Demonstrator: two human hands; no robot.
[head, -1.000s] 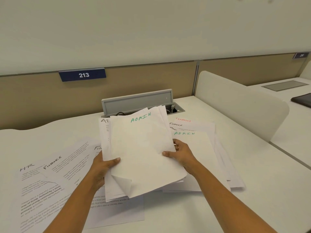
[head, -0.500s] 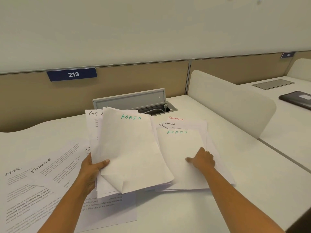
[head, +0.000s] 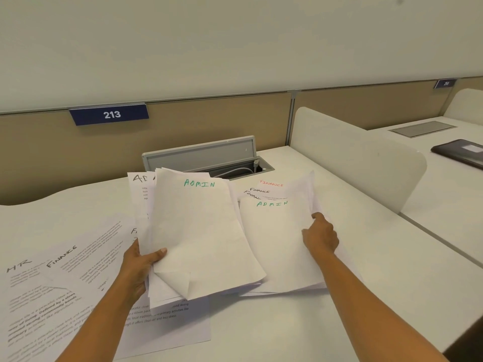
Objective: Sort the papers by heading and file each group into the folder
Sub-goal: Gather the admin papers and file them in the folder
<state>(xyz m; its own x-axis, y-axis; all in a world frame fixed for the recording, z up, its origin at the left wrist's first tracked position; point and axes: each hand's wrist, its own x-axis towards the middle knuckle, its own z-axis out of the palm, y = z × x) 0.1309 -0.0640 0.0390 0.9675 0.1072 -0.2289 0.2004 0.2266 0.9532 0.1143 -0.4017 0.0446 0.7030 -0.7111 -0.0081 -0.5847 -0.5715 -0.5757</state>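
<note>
My left hand (head: 139,265) grips a bundle of white sheets (head: 198,231) above the desk; its top sheet is headed ADMIN in green. To its right lies a pile of papers (head: 271,246) with another green ADMIN sheet on top and FINANCE sheets (head: 269,188) showing behind. My right hand (head: 320,235) pinches the right edge of the pile's top sheet, which curls upward there. Printed sheets headed HR and FINANCE (head: 52,278) lie spread at the left. A dark folder (head: 460,151) lies on the neighbouring desk, far right.
An open grey cable hatch (head: 206,158) sits at the back of the white desk (head: 379,283). A rounded white divider (head: 360,158) bounds the desk on the right. A tan partition with a blue 213 sign (head: 109,114) runs behind.
My right hand left the held bundle, moved right onto the pile, and now lifts the right edge of its top ADMIN sheet. The left hand keeps the bundle.
</note>
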